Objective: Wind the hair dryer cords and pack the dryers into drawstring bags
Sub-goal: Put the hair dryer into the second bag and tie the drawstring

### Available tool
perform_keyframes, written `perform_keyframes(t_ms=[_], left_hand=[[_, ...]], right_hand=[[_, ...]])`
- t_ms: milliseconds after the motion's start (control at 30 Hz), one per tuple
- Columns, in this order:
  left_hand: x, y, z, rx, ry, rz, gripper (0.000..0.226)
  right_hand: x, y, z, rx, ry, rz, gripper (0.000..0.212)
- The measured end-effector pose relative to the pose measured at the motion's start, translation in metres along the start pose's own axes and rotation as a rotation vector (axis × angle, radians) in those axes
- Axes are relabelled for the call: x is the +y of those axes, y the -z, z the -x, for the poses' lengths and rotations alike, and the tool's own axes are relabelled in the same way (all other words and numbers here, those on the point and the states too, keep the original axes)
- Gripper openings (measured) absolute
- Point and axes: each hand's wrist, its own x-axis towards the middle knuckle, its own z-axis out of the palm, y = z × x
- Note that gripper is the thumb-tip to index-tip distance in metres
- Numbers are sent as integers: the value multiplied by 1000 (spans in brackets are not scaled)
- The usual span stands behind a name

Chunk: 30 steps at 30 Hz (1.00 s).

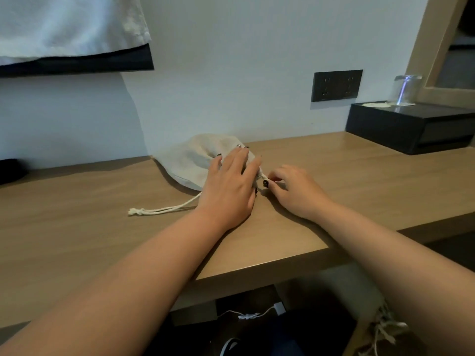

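A cream drawstring bag (191, 160) lies bulging on the wooden desk (90, 227) against the wall, its contents hidden. My left hand (231, 186) rests flat on the bag's gathered mouth with fingers spread. My right hand (295, 191) sits just to the right of it, thumb and fingers pinching the bag's right drawstring close to the mouth. The left drawstring (164, 208) trails across the desk to a knotted end at the left. No hair dryer or cord shows.
A black box (411, 127) with an upturned glass (405, 89) stands at the right rear. A dark wall socket panel (336, 85) is above the desk. A white towel (69, 27) hangs top left. Another cream bag with cords (383, 330) lies bottom right, below the desk edge.
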Motion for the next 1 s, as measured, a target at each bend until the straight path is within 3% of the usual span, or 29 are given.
perform_keyframes(t_ms=[233,533,733,1000], left_hand=[[-20,-17,-19,-52,-107,183,38],[-33,-14,-22,-153,-237,186,17],[-48,-13,-12,-71,-250,195,34],[-68,-13,-7,-14,-253,145,33]], right_hand=[[-2,8,6,61,-130,-335,35],[0,20,5,-122,-208,-404,34],[9,27,-2,-127,-175,-357,33],[28,17,-17,-8,-336,-344,38]])
